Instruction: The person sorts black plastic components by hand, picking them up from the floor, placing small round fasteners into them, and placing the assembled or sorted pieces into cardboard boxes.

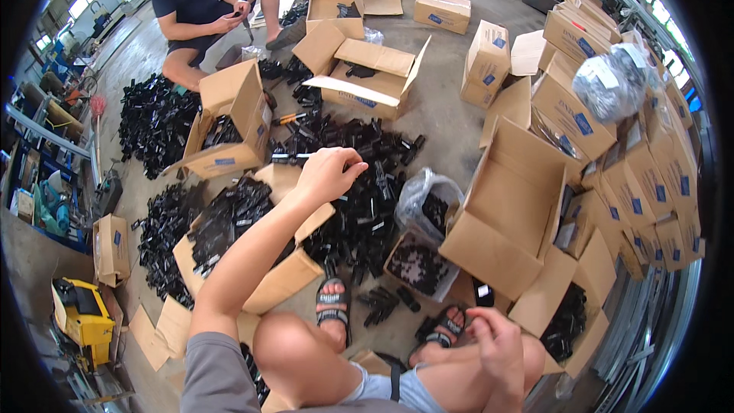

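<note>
My left hand (330, 174) is raised over a large heap of black plastic parts (359, 218) on the floor, its fingers curled together. Whatever it may hold is too small or hidden to name. Just left of it lies a black part with a pale stripe (289, 157). My right hand (495, 344) is by my right knee, thumb and fingers drawn together; I cannot make out anything in them. Between my feet and the heap are a few loose black parts (378, 304). An open carton of small black pieces (390, 260) stands beside a clear plastic bag (417, 191).
An open empty-looking carton (508, 214) stands at right, before stacked cartons (650, 183). Another open carton (256, 118) and more black heaps (157, 118) lie left. A seated co-worker (202, 11) is at the far left. A yellow case (80, 321) sits near left.
</note>
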### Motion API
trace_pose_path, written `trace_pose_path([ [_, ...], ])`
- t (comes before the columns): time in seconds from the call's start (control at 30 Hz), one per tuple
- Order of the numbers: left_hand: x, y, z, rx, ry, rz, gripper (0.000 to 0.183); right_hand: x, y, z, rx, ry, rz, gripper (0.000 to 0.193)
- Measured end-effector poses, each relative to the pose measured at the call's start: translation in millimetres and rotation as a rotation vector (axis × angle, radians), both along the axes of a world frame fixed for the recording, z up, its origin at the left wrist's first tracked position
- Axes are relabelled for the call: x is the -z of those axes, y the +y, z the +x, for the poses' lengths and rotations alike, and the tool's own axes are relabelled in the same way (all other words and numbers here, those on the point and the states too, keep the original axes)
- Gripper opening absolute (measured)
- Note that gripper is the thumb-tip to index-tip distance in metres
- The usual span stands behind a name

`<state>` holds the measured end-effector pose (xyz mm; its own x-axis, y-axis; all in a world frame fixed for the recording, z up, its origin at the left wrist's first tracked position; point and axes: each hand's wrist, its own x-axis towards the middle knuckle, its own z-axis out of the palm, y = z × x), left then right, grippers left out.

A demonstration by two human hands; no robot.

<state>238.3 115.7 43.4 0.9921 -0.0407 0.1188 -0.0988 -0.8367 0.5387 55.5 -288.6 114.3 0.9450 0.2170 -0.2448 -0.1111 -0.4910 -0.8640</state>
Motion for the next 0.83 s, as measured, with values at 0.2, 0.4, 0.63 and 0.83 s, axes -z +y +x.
trace_pose_path([
  [0.2, 60.4, 15.3, 208.3, -0.034, -0.228, 0.131, 0.038, 35.3, -32.9, 71.7, -0.321, 0.417, 0.045, 0.097],
  [0.4, 180.8, 56.5, 320.9, -0.101, 0.142, 0.351, 0.069, 46.6, 107.5, 242.4, -0.094, 0.287, 0.034, 0.020],
  [0.63, 226.6, 82.5, 314.5, -0.111, -0.011, 0.289, 0.061, 165.6, 297.9, 441.7, -0.421, -0.665, -0.119, 0.025],
  [0.83, 230.8, 127.1, 345.7, -0.230, -0.132, 0.095, 0.033, 260.8, 357.4, 597.0, -0.529, 0.053, -0.757, 0.085],
])
